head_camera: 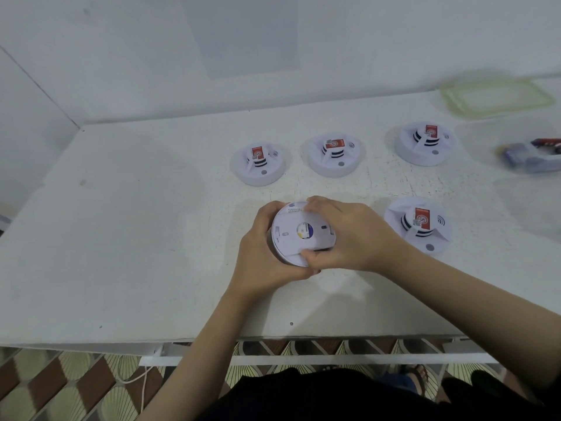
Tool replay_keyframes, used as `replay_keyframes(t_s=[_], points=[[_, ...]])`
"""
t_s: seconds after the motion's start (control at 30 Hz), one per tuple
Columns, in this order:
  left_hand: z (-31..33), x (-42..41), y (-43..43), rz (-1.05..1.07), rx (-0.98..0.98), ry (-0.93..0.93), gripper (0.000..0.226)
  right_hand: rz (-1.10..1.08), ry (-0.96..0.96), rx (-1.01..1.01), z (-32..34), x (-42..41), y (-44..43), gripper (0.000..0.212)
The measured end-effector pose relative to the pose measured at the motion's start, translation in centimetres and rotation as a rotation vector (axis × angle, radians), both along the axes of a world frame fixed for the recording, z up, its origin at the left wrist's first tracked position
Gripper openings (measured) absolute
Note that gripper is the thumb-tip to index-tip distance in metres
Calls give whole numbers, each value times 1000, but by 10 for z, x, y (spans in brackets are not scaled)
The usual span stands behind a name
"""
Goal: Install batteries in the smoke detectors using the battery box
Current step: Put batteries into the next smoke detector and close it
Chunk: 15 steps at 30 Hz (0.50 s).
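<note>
1. While four detectors sit face up on the table (121,238), the far-left detector (259,165), far-middle detector (334,156), far-right detector (425,144) and near-right detector (417,226), I can't tell whether any of them has batteries in.
2. The fifth detector (299,230) is flipped back side up at front centre, between both hands. Its back plate looks closed, so my read is that it has no battery fitted yet and most of the job is left.
3. The battery box (528,156) is at the right edge, blurred and well apart from the hands. Its lid (494,97) lies off, behind it. No battery shows in either hand.
4. Left hand (261,259): fingers curled round the left rim, cupping the body.
5. Right hand (349,235): fingers wrapped over the far and right rim, thumb on the near edge of the back plate. Probably set to twist the plate off.
</note>
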State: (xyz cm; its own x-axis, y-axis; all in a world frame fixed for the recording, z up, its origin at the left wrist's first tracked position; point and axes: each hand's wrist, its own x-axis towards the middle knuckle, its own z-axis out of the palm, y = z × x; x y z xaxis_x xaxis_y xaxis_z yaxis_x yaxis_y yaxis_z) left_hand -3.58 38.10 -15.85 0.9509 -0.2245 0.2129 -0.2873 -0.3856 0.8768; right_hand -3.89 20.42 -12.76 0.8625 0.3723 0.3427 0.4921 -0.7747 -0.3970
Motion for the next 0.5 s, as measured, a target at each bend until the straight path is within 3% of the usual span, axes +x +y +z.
replay_keyframes(t_s=[0.2,0.5], points=[[-3,2,1,-18,10,-25,82,-27,8,26,-3,-3,1,63],[-2,3,3,-65,-5,4,94,-44,321,158,10,0,-19,71]])
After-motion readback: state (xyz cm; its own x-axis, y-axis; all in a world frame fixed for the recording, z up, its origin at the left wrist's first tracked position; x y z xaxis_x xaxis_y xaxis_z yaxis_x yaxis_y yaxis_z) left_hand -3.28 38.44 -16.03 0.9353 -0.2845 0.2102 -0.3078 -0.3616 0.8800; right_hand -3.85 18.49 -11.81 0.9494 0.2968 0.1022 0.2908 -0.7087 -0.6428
